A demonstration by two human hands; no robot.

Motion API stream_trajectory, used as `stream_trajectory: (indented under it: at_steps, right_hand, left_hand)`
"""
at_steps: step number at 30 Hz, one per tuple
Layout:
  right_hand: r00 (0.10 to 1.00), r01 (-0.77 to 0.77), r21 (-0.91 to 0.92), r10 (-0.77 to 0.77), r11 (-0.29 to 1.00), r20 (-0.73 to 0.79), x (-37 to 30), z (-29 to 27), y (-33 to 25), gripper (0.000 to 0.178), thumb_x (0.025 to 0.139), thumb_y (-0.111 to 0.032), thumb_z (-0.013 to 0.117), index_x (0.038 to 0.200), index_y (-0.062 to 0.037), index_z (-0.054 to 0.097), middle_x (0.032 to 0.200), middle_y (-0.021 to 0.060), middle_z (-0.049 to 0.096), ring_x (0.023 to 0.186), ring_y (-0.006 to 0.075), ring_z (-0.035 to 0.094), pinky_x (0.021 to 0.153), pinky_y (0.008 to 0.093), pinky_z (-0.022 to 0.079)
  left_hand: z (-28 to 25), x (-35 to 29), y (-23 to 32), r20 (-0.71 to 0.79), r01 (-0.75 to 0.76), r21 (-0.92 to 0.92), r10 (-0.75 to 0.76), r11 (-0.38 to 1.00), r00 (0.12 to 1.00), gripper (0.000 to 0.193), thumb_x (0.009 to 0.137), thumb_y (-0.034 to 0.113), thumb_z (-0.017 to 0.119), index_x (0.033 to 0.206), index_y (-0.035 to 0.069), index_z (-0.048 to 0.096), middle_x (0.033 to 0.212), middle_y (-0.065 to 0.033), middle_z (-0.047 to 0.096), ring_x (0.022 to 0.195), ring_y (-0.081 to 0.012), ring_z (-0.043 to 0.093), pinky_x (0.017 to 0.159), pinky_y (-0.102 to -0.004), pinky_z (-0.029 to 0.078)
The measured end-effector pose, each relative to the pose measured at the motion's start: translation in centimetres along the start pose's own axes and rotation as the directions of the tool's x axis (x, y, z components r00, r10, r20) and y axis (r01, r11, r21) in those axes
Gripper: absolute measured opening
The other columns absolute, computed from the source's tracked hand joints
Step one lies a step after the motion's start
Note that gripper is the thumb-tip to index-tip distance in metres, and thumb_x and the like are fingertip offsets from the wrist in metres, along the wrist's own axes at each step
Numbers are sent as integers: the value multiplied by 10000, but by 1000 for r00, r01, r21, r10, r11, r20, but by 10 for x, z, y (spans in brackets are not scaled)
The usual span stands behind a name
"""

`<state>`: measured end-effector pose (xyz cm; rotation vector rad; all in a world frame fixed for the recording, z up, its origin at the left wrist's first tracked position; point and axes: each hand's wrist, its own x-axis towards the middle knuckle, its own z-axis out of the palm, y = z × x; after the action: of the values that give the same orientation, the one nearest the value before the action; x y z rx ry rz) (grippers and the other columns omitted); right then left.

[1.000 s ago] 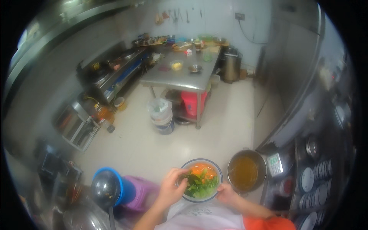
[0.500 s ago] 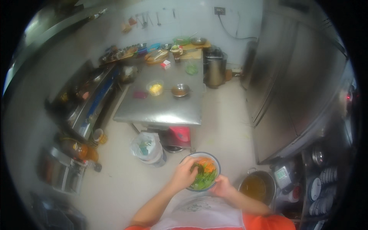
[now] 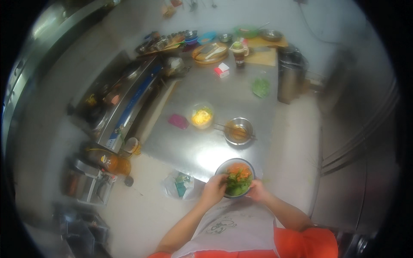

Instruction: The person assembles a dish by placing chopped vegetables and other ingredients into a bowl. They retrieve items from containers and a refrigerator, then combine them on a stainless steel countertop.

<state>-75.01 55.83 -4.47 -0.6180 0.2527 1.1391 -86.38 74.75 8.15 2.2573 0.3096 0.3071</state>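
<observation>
A round bowl with a dark rim [image 3: 218,165] is held in front of my body, close to the table's near edge. In it lie orange strips that look like carrot [image 3: 241,169] and leafy greens [image 3: 238,185]. My right hand [image 3: 258,190] grips the bowl's right side, its fingers partly hidden beneath. Over the left rim reaches my left hand [image 3: 214,189], fingers closed on some dark leafy greens; the fingertips are blurred among the leaves.
Ahead stands a steel table [image 3: 185,148] bearing a metal bowl with chopsticks [image 3: 238,131], a container of yellow food [image 3: 202,116] and a purple item [image 3: 178,121]. A lined bin [image 3: 178,185] sits below its near edge. The stove [image 3: 122,107] runs along the left; steel cabinets [image 3: 352,180] stand right.
I have moved forward with the bowl, so the table is now much nearer. My left hand has drawn back toward the bowl's left rim; my right hand still holds the bowl.
</observation>
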Motion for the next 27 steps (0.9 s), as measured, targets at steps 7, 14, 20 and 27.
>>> stream_trajectory:
  at_steps: [7,14,20,27]
  right_hand:
    - [919,140,-707,-356,694,-168,39,18,-65,603,702,-74,578,1289,-8,457,1257,210,494,1106,368,552,873,476,514]
    - [715,399,-886,-525,-238,463,33,127,-62,364,805,-177,697,1121,-29,592,1052,182,609,932,333,608,764,374,507]
    - [702,125,-992,-704,-27,107,48,131,-49,166,834,-152,676,878,5,645,778,191,631,703,344,628,631,385,496]
    - [697,145,-974,-717,172,-23,30,148,-55,162,866,-136,659,943,7,666,761,121,657,636,142,605,583,285,479]
  left_hand:
    - [13,76,-26,140,-4,-3,4,1000,990,342,816,3,657,1146,41,579,1020,-144,645,833,-270,655,724,-351,530]
    - [-4,131,-26,248,-150,-303,230,941,941,396,843,13,646,1212,55,509,1021,-120,600,858,-229,637,748,-333,532]
    - [-16,237,-133,-4,-228,133,231,965,973,585,844,173,657,1336,-13,400,1209,-219,531,939,-307,628,787,-390,530]
    - [-52,250,-175,204,2,349,-78,937,976,419,832,124,514,1223,3,426,1136,-262,546,915,-440,610,790,-528,488]
